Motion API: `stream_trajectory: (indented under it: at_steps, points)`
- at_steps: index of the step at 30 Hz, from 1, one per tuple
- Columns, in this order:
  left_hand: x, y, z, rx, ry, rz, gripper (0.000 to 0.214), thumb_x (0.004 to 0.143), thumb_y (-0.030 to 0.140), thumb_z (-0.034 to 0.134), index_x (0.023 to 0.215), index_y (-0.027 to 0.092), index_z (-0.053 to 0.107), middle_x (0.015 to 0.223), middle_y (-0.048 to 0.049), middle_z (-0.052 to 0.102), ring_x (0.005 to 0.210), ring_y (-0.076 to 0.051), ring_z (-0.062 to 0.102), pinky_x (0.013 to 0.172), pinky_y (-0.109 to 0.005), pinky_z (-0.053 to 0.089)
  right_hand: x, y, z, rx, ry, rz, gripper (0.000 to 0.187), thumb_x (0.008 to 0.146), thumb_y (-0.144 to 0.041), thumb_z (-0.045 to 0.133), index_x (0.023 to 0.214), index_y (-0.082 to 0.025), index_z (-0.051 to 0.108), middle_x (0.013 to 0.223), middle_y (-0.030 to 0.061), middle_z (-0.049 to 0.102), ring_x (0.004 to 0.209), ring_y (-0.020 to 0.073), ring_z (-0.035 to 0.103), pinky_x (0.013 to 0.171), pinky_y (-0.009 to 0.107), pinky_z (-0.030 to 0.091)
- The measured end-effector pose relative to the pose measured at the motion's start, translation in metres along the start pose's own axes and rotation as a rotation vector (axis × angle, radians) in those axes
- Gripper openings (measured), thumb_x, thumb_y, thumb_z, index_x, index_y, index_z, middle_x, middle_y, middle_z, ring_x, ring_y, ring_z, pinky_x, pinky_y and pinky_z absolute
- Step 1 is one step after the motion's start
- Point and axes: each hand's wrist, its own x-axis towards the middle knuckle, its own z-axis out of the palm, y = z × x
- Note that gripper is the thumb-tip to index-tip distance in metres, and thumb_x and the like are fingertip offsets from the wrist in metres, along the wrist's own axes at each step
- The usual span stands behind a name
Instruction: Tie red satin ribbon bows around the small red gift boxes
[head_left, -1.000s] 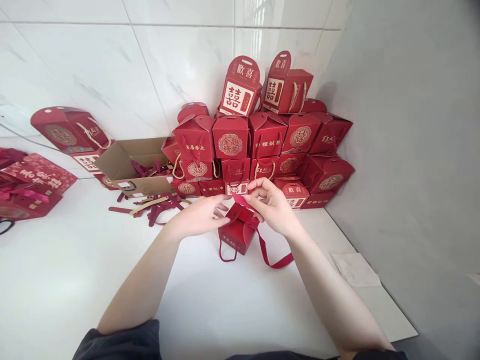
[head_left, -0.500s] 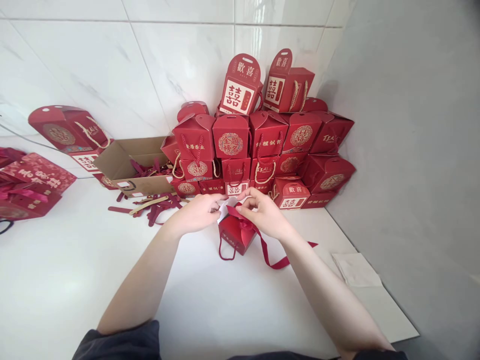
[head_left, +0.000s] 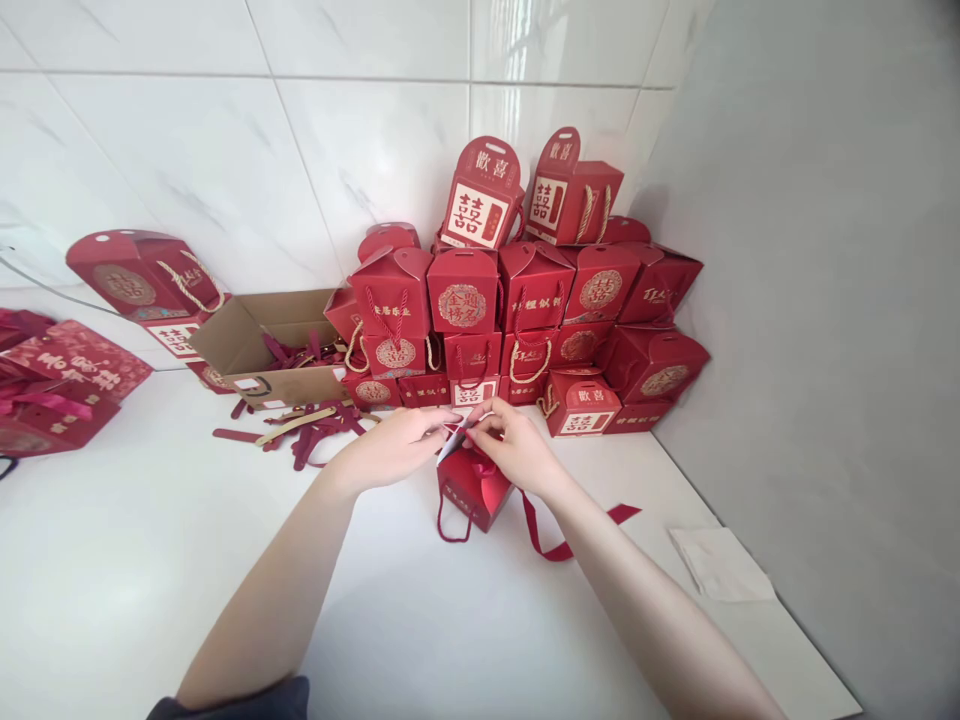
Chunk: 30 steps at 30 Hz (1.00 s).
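Note:
A small red gift box (head_left: 469, 492) with a dark red cord handle stands on the white table in front of me. My left hand (head_left: 401, 440) is closed at its top, the fingers gripping the raised flap (head_left: 451, 448), whose pale side shows. My right hand (head_left: 514, 445) pinches a red ribbon (head_left: 549, 548) close to the flap. The ribbon runs over the top of the box, and its loose tail curls on the table to the right. The fingers partly hide the ribbon's pinched end.
Stacked red gift boxes (head_left: 463, 290) stand against the tiled wall. To their left is an open cardboard box (head_left: 300, 388) of ribbon strips, with more loose strips (head_left: 300, 430) before it. Red bags (head_left: 82, 370) lie far left, and folded white paper (head_left: 720, 563) lies right.
The view has tilted up slightly, so everything sits lower. My right fingers have brought the ribbon end in against the flap, and the flap now leans more upright between both hands.

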Motion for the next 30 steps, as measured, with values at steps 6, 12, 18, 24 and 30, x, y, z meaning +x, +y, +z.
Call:
stream_trajectory:
  at_steps: [6,12,18,24,30]
  points:
    - [0.022,-0.019,0.010,-0.053,0.192,-0.028,0.033,0.086,0.036,0.051,0.102,0.020,0.074,0.101,-0.0055,0.075,0.093,-0.023,0.068,0.086,-0.032,0.051,0.004,0.006,0.006,0.019,-0.009,-0.024,0.011,0.081,-0.025,0.058,0.091,-0.022,0.054,0.080,0.0003,0.070,0.076,0.0165,0.066,0.076,0.031,0.048]
    - [0.021,-0.026,-0.004,-0.131,0.345,-0.092,0.031,0.081,0.037,0.059,0.101,0.018,0.074,0.097,-0.0080,0.075,0.088,-0.024,0.070,0.082,-0.036,0.055,0.005,-0.005,-0.012,-0.008,0.058,-0.085,0.014,0.084,-0.032,0.059,0.093,-0.021,0.056,0.094,0.0033,0.067,0.088,0.0170,0.063,0.084,0.033,0.046]
    - [-0.003,-0.047,-0.044,0.401,0.761,-0.374,0.032,0.085,0.026,0.048,0.106,0.021,0.072,0.098,-0.0121,0.073,0.097,-0.034,0.066,0.088,-0.049,0.049,-0.019,-0.006,-0.066,0.016,0.083,-0.009,0.021,0.087,-0.041,0.058,0.094,-0.021,0.056,0.094,0.0037,0.063,0.088,0.0168,0.060,0.086,0.033,0.045]
    - [0.008,-0.035,-0.024,0.347,0.522,-0.174,0.040,0.089,0.041,0.046,0.117,0.021,0.066,0.121,-0.0102,0.065,0.109,-0.029,0.061,0.096,-0.039,0.045,-0.066,0.018,-0.073,-0.036,-0.033,0.150,0.030,0.093,-0.047,0.047,0.089,-0.020,0.058,0.091,0.0036,0.065,0.090,0.0180,0.060,0.088,0.034,0.042]
    - [0.024,-0.014,0.019,0.036,-0.065,-0.091,0.062,0.081,0.064,0.052,0.129,0.026,0.054,0.125,-0.0063,0.063,0.110,-0.023,0.060,0.092,-0.030,0.045,-0.075,0.036,-0.041,0.046,-0.040,0.207,0.036,0.090,-0.055,0.049,0.092,-0.020,0.056,0.080,-0.0016,0.059,0.069,0.0130,0.051,0.066,0.025,0.040]
